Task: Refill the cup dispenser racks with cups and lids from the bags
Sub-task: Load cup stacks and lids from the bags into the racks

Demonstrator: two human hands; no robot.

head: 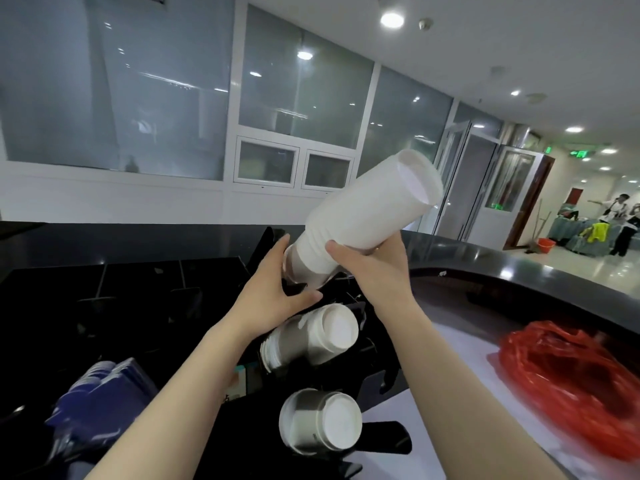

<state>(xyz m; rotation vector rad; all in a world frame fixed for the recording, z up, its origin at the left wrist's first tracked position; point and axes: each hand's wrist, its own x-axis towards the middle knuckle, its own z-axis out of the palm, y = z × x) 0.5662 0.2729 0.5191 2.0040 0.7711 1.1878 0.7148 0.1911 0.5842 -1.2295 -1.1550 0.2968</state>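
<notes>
Across the upper left and centre of the frame runs a wall of frosted glass panels in white frames. Below it, filling the lower left and curving away to the right edge, is the black counter you are standing at. On a pale surface in the lower right lies a crumpled red plastic bag, well apart from your hands.

At centre frame you are holding a long stack of white cups, tilted so its open end points to the upper right and its narrow end dips down toward the black dispenser rack. Your right hand is wrapped around the stack from below, thumb over the near side, fingers curled behind it. Your left hand cups the lower end of the stack, fingers spread up its far side and thumb reaching underneath, just above the rack.

In the rack below your hands, a short stack of cups lies on its side with the bases facing you. Lower still, near the bottom centre, a second cup stack sits in another slot, base toward you.

In the lower left corner is a blurred bundle of blue items. Far off at the right edge, people stand near an orange bucket.
</notes>
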